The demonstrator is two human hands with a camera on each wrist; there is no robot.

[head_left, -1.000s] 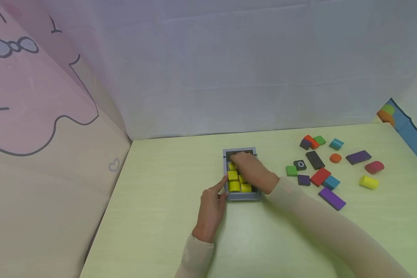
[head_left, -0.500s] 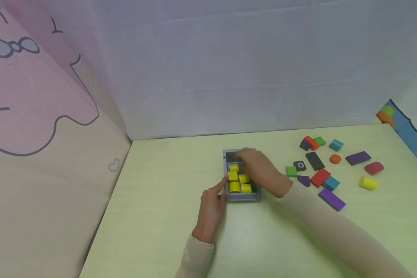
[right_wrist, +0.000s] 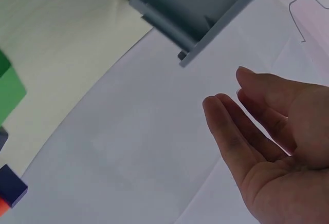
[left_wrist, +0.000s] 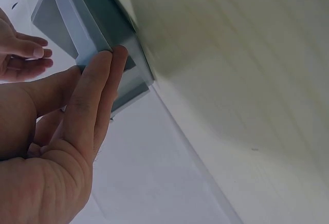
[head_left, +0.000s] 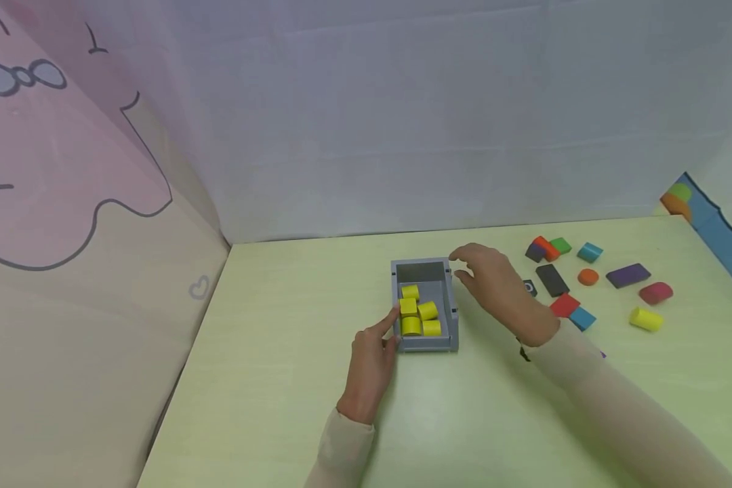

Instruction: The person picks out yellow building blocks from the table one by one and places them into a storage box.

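A grey box [head_left: 423,344] stands on the table in the head view, holding several yellow blocks, mostly cylinders [head_left: 428,311] with one cube [head_left: 408,307]. My left hand [head_left: 369,366] is at the box's left side, its extended fingers touching the outer wall near the front corner. In the left wrist view, straight fingers [left_wrist: 97,88] lie against the grey wall. My right hand [head_left: 500,291] hovers just outside the far right corner, fingers and thumb apart with nothing between them. The right wrist view shows the same hand [right_wrist: 267,131] below the box rim, bare.
On the right of the table [head_left: 280,352] lie several loose blocks: a yellow cylinder [head_left: 646,319], a dark pink block [head_left: 656,293], a purple slab [head_left: 628,276], an orange disc [head_left: 588,276], a black slab [head_left: 552,280] and blue, red and green ones. My right forearm covers some.
My right hand has come up out of the box and moved right, past its far right corner. The yellow blocks stay inside. My left hand has kept its place at the wall.
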